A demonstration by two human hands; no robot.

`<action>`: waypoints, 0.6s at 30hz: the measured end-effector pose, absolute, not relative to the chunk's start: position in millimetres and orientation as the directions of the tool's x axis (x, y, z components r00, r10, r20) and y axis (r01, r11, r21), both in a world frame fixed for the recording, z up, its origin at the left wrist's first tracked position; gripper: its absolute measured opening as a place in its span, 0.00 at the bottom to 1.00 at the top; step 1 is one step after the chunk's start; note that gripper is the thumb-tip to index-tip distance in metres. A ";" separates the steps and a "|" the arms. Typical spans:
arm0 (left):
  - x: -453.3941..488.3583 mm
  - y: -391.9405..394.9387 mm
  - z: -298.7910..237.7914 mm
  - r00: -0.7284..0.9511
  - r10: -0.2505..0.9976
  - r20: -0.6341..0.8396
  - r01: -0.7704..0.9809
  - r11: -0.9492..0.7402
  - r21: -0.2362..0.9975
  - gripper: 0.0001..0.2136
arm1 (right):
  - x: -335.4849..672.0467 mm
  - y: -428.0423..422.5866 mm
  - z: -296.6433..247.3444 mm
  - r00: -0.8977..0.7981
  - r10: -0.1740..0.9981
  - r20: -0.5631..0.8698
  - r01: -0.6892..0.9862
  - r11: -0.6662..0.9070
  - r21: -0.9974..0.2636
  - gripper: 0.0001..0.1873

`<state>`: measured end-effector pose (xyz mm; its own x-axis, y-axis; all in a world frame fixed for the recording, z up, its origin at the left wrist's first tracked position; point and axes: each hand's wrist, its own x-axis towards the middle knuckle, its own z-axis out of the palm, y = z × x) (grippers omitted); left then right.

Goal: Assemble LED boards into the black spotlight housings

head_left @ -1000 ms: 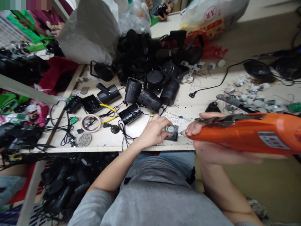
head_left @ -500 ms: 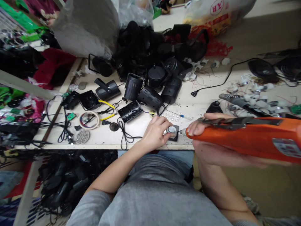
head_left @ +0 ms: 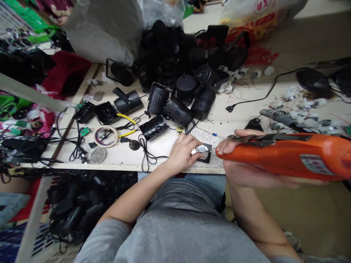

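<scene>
My left hand (head_left: 183,152) pinches a small silver motor (head_left: 201,149) that sits on a black square plate (head_left: 207,156) near the bench's front edge. My right hand (head_left: 248,162) is wrapped around an orange electric screwdriver (head_left: 282,156), a finger lying on its metal lever. The screwdriver's tip points left at the motor, close to it or touching it. A strip of small round silver parts (head_left: 202,135) lies just behind the motor.
Black lamp housings (head_left: 175,98) are piled at the bench's centre back. Cables, a tape roll (head_left: 105,136) and yellow-handled cutters (head_left: 126,126) lie to the left. A grey tool (head_left: 282,118) and white parts lie at right. Plastic bags stand behind; black parts fill the shelf below.
My head has shifted a little, so the scene sits slightly differently. Both hands stay on the motor and the screwdriver in nearly the same pose.
</scene>
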<state>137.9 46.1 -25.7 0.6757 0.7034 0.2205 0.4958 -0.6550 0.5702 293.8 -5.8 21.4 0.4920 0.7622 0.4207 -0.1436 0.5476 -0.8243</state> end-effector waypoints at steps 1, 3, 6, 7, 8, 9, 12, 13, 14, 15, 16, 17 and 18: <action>138.1 46.3 -25.3 0.677 0.705 0.208 0.502 -0.650 0.571 0.17 | 293.9 -6.4 21.4 0.482 0.776 0.406 -0.151 0.530 -0.834 0.47; 138.3 46.5 -24.6 0.677 0.711 0.190 0.514 -0.642 0.569 0.17 | 294.6 -7.1 21.7 0.470 0.786 0.403 -0.154 0.522 -0.839 0.45; 138.7 46.8 -23.4 0.680 0.711 0.181 0.516 -0.638 0.571 0.17 | 296.2 -6.7 22.5 0.479 0.777 0.409 -0.145 0.530 -0.836 0.44; 138.7 46.9 -22.8 0.683 0.708 0.179 0.511 -0.639 0.575 0.16 | 296.7 -6.3 22.5 0.479 0.776 0.411 -0.141 0.530 -0.836 0.45; 138.8 47.2 -22.2 0.688 0.704 0.176 0.506 -0.639 0.579 0.16 | 297.2 -5.8 22.4 0.475 0.775 0.417 -0.137 0.532 -0.835 0.45; 138.8 47.4 -21.7 0.692 0.701 0.172 0.503 -0.639 0.582 0.15 | 297.7 -5.3 22.1 0.470 0.776 0.421 -0.134 0.535 -0.834 0.46; 139.1 47.8 -20.8 0.696 0.698 0.168 0.506 -0.643 0.575 0.15 | 298.6 -4.5 20.3 0.460 0.777 0.430 -0.131 0.538 -0.832 0.48; 139.3 47.8 -20.8 0.695 0.699 0.171 0.508 -0.645 0.571 0.15 | 298.8 -4.5 19.8 0.465 0.773 0.431 -0.128 0.541 -0.831 0.49; 139.5 47.8 -20.9 0.694 0.699 0.174 0.510 -0.647 0.568 0.15 | 299.0 -4.6 19.5 0.467 0.771 0.433 -0.126 0.543 -0.831 0.49; 139.7 47.8 -21.1 0.693 0.700 0.175 0.511 -0.647 0.566 0.15 | 299.1 -4.8 19.3 0.467 0.771 0.433 -0.123 0.542 -0.832 0.49; 139.9 47.7 -21.3 0.694 0.699 0.174 0.512 -0.648 0.564 0.15 | 299.2 -5.0 19.5 0.462 0.774 0.432 -0.123 0.539 -0.833 0.49; 140.1 47.8 -21.5 0.695 0.698 0.172 0.512 -0.649 0.563 0.15 | 299.2 -5.2 19.9 0.456 0.781 0.427 -0.127 0.532 -0.837 0.49; 140.2 47.8 -21.6 0.697 0.696 0.170 0.512 -0.650 0.561 0.15 | 299.0 -5.3 20.6 0.443 0.793 0.419 -0.135 0.520 -0.843 0.49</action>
